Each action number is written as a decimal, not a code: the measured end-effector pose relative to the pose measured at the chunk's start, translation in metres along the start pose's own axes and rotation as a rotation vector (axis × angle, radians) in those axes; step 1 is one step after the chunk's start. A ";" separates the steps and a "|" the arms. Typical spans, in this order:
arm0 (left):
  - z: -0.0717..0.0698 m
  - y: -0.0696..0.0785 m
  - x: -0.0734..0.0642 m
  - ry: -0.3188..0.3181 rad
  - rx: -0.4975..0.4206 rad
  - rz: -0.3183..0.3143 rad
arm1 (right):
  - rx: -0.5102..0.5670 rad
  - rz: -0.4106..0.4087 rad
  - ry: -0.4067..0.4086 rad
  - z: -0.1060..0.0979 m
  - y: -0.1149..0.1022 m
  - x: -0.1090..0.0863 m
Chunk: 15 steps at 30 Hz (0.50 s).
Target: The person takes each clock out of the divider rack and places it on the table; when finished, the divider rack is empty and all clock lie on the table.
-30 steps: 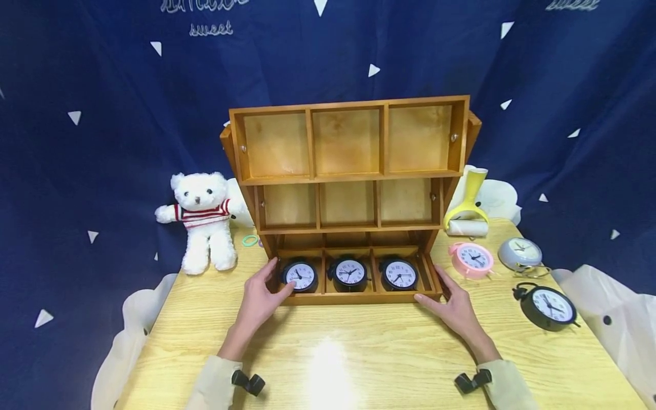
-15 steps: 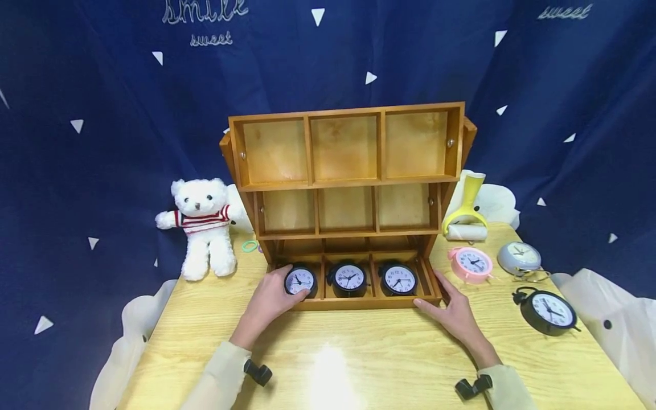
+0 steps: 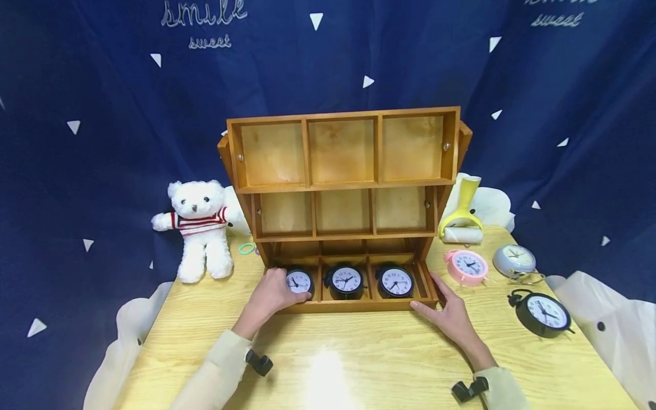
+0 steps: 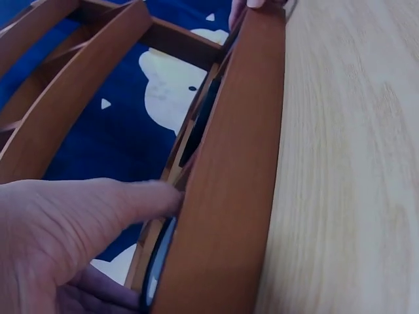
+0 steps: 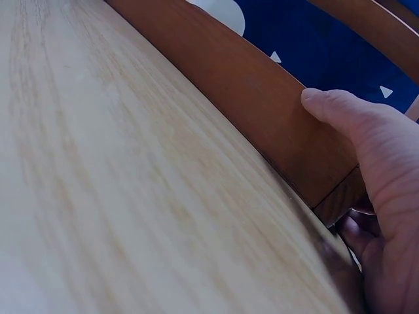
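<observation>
My left hand (image 3: 267,296) grips the left black alarm clock (image 3: 299,281), which sits in the left compartment of the bottom tier of a wooden three-tier rack (image 3: 341,187). The thumb lies along the clock's front right edge and the fingers go round its left side, partly hidden. Two more black alarm clocks stand in the same tier, a middle clock (image 3: 346,281) and a right clock (image 3: 395,282). My right hand (image 3: 452,319) holds the rack's front right corner, thumb on the front board (image 5: 255,98) and fingers against the side.
Right of the rack are a pink alarm clock (image 3: 467,266), a grey one (image 3: 515,260), a black one (image 3: 542,314) and a yellow-handled lint roller (image 3: 463,234). A white teddy bear (image 3: 201,228) and a green ring (image 3: 246,248) are on the left. A blue curtain (image 3: 128,114) hangs behind.
My left hand has moved from the tray's left corner inward over the left clock and closed around it. The right hand stays at the right corner. The head view has shifted slightly.
</observation>
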<state>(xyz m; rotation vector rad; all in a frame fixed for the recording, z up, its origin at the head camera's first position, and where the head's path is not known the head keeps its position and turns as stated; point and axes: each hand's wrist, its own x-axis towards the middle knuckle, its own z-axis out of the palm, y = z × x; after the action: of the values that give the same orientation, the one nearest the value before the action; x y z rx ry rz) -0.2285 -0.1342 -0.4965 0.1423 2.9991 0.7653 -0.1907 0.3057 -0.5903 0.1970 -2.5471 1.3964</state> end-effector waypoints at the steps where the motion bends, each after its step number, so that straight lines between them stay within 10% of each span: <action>1: 0.001 -0.001 0.000 0.008 -0.010 -0.002 | 0.006 -0.001 0.001 0.000 0.000 0.000; 15: 0.017 -0.007 0.002 0.192 0.043 0.076 | 0.022 -0.006 -0.001 -0.001 -0.005 0.000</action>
<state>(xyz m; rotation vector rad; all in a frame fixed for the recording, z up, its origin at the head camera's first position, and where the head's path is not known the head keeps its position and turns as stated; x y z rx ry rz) -0.2303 -0.1319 -0.5154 0.1970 3.2096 0.7624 -0.1896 0.3039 -0.5861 0.2088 -2.5311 1.4230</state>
